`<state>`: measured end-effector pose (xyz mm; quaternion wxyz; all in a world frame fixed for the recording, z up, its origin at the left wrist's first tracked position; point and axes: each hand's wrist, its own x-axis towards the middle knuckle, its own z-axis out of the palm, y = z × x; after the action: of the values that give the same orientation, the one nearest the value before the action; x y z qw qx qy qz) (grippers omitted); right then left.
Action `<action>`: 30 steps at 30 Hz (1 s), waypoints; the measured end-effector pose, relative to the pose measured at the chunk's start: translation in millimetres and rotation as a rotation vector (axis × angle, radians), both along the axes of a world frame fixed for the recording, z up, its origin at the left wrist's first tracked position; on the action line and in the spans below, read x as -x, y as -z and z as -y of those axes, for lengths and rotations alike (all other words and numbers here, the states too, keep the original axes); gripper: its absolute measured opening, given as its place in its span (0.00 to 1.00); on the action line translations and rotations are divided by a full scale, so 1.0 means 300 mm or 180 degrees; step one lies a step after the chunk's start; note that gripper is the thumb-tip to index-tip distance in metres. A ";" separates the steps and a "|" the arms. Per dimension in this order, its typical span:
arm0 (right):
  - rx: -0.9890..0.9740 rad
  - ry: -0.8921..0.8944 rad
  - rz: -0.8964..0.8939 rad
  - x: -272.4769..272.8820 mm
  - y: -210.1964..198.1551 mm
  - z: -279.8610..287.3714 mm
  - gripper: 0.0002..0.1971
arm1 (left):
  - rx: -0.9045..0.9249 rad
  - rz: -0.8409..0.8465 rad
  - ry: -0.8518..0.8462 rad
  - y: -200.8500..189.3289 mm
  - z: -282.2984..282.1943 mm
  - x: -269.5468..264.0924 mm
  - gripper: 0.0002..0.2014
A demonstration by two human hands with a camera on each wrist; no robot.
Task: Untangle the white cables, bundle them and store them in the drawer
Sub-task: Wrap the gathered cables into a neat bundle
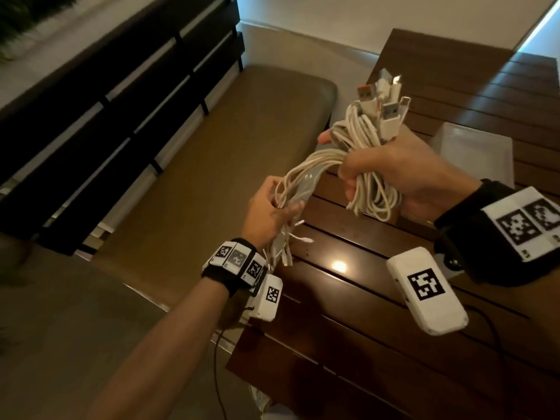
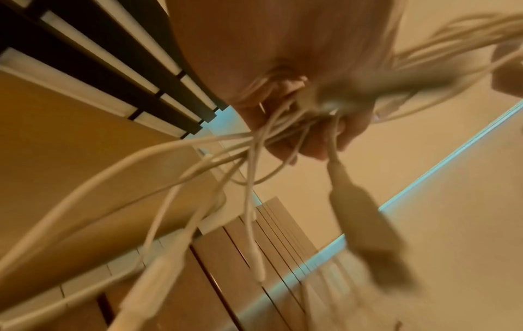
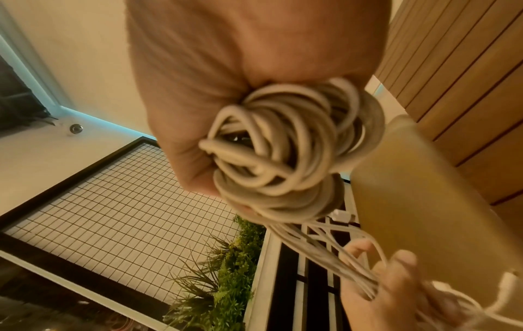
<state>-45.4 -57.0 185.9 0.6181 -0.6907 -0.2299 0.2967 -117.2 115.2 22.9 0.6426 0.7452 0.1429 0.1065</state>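
Several white cables (image 1: 357,153) are gathered into one bundle in the air above the wooden table's left edge. My right hand (image 1: 391,174) grips the looped part, with several USB plugs (image 1: 385,98) sticking up above my fist. In the right wrist view the coils (image 3: 283,152) fill my closed fist. My left hand (image 1: 269,210) holds the other end of the strands, and loose plug ends (image 1: 285,253) dangle below it. The left wrist view shows my fingers (image 2: 305,143) curled round the cables (image 2: 254,143), blurred. No drawer is in view.
A dark slatted wooden table (image 1: 394,298) lies under my hands, with a pale flat tray (image 1: 475,150) at its right. A brown cushioned bench (image 1: 212,140) with a dark slatted backrest (image 1: 121,86) stands to the left. Thin black wires (image 1: 491,328) trail from my wrist cameras.
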 end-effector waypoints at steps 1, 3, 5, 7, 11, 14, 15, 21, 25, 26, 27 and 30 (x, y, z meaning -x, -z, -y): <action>-0.0077 -0.0007 -0.0011 -0.002 -0.011 0.002 0.22 | -0.0125 -0.0054 0.0042 -0.002 -0.015 -0.001 0.12; -0.0155 -0.0008 0.0052 -0.008 -0.034 -0.002 0.22 | -0.0586 -0.0182 0.0021 -0.005 -0.052 -0.019 0.07; -0.0108 -0.0015 0.0200 -0.013 -0.046 -0.002 0.21 | -0.0888 -0.0127 -0.0288 -0.014 -0.090 -0.041 0.02; -0.0016 0.0000 0.0305 -0.016 -0.039 0.015 0.20 | -0.1028 0.0059 -0.0596 -0.024 -0.116 -0.044 0.02; 0.0320 0.0025 0.0592 -0.013 0.003 0.094 0.18 | -0.1640 -0.0319 0.0157 0.000 -0.086 0.024 0.13; 0.0658 -0.0087 0.0954 -0.007 0.037 0.155 0.20 | -0.1536 -0.0907 0.1099 0.029 -0.036 0.075 0.09; 0.0699 -0.0086 0.0949 -0.007 0.047 0.171 0.20 | -0.1346 -0.1108 0.1314 0.026 -0.023 0.082 0.03; 0.0762 0.0027 0.0512 -0.010 0.083 0.263 0.16 | -0.1493 -0.1237 0.1996 -0.143 -0.050 0.011 0.56; 0.0627 0.0205 0.0338 0.009 0.094 0.312 0.18 | -0.1721 0.0065 0.2005 -0.357 0.108 -0.047 0.56; 0.0559 0.0228 0.0292 0.013 0.093 0.322 0.15 | -0.1773 0.0140 0.2258 -0.383 0.175 -0.067 0.54; 0.0507 0.0225 0.0274 0.015 0.091 0.335 0.14 | -0.1777 0.0104 0.2497 -0.391 0.240 -0.084 0.51; 0.0473 0.0275 0.0294 0.015 0.079 0.391 0.11 | -0.1844 0.0085 0.2563 -0.363 0.356 -0.130 0.33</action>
<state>-49.8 -174.2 162.1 0.5661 -0.7569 -0.2054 0.2539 -78.2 8.5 131.7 0.4009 0.8878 -0.2001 -0.1052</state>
